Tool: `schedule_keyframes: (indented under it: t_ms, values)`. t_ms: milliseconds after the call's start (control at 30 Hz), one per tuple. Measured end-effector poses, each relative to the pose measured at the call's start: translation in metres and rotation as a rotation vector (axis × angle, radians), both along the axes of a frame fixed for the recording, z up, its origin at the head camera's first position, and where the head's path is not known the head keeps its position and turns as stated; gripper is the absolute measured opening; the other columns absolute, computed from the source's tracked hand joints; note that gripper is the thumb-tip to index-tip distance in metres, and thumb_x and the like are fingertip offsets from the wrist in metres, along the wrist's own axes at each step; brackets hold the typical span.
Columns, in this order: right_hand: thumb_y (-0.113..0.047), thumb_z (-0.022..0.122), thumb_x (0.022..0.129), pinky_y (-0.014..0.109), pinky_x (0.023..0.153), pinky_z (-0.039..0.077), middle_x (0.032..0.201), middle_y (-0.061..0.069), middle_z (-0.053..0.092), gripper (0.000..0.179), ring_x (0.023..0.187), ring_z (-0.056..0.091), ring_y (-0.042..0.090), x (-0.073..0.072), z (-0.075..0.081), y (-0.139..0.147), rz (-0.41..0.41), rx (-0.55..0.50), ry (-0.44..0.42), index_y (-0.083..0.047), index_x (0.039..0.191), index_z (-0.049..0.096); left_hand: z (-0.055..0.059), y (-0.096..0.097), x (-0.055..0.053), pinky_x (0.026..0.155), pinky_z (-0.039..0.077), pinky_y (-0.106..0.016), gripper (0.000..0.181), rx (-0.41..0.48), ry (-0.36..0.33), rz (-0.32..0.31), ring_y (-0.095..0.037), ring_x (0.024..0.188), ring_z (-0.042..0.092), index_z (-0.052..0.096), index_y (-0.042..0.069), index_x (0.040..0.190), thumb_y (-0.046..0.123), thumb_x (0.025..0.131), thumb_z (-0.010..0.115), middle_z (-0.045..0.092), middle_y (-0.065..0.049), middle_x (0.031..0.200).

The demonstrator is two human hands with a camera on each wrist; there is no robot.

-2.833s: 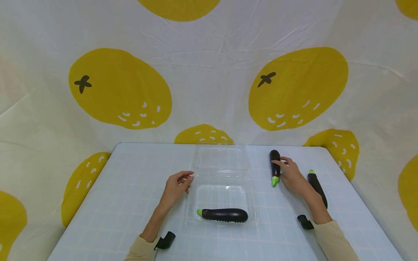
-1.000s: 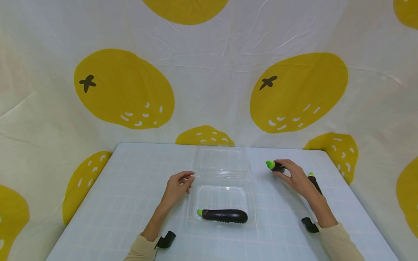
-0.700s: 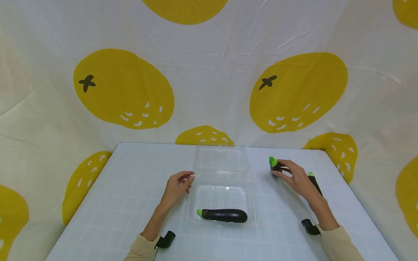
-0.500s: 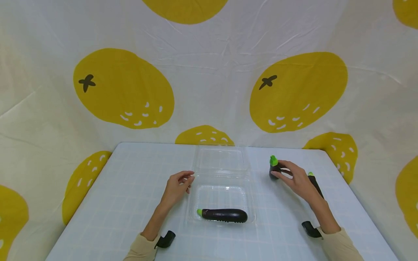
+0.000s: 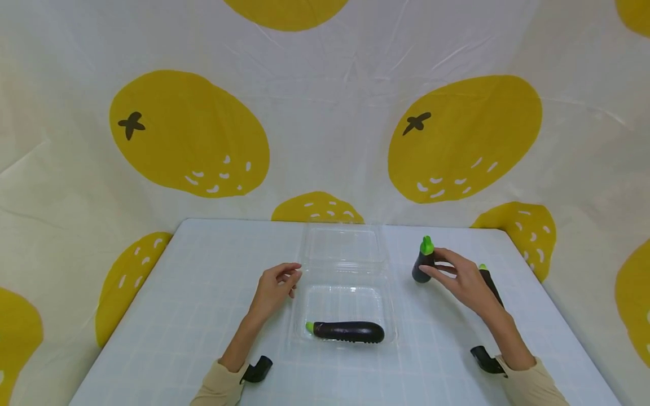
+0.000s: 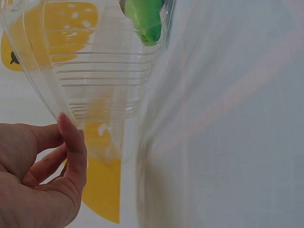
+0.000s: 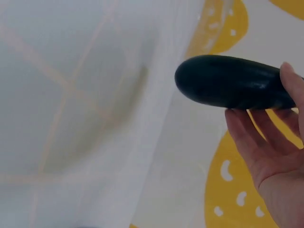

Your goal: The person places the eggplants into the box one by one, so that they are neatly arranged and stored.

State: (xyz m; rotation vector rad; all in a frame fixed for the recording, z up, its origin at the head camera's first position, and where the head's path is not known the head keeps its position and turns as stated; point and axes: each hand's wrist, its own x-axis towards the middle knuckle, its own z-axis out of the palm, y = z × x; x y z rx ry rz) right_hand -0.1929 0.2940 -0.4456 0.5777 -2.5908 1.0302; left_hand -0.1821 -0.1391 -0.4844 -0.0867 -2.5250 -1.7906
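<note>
My right hand [image 5: 459,276] holds a dark eggplant [image 5: 424,265] with a green stem, thumb on one side and fingers on the other. It hangs above the table, stem up and slightly tilted; the right wrist view shows its rounded dark end [image 7: 228,81]. A clear plastic clamshell container [image 5: 350,299] lies with its lid [image 5: 345,245] folded back. One eggplant [image 5: 347,332] lies lengthwise along its near side, stem to the left. At the container's left edge, my left hand [image 5: 274,290] pinches the rim between thumb and finger, as in the left wrist view [image 6: 52,166].
A third eggplant [image 5: 490,285] lies on the right of the table, partly hidden by the right forearm. The white table [image 5: 203,316] ends in front of a cloth backdrop [image 5: 325,124] with yellow fruit prints. Black devices [image 5: 258,369] sit at both wrists.
The right hand has picked up the eggplant from the back right and turned it from lying flat to stem up, its lower end swinging nearer. The left hand stays at the container.
</note>
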Motion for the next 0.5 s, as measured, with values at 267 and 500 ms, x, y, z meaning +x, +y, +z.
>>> schedule_keyframes:
  t_ms: [267, 500]
  values:
    - [-0.012, 0.082, 0.089, 0.008, 0.086, 0.048, 0.112, 0.004, 0.072, 0.042, 0.101, 0.066, 0.014, 0.008, 0.015, -0.012, 0.035, -0.001, 0.027, -0.008, 0.128, 0.067, 0.000, -0.001, 0.000, 0.059, 0.052, -0.023, 0.027, 0.005, -0.001, -0.002, -0.020, 0.059, 0.060, 0.071, 0.000, 0.122, 0.014, 0.099, 0.070, 0.069, -0.015, 0.097]
    - [-0.007, 0.083, 0.086, 0.009, 0.087, 0.049, 0.110, 0.003, 0.072, 0.043, 0.099, 0.067, 0.013, 0.011, 0.032, -0.025, 0.089, 0.023, 0.063, -0.007, 0.127, 0.068, 0.000, -0.001, -0.001, 0.058, 0.053, -0.024, 0.028, 0.007, 0.013, -0.008, -0.020, 0.060, 0.060, 0.070, -0.001, 0.123, 0.013, 0.099, 0.070, 0.069, -0.012, 0.096]
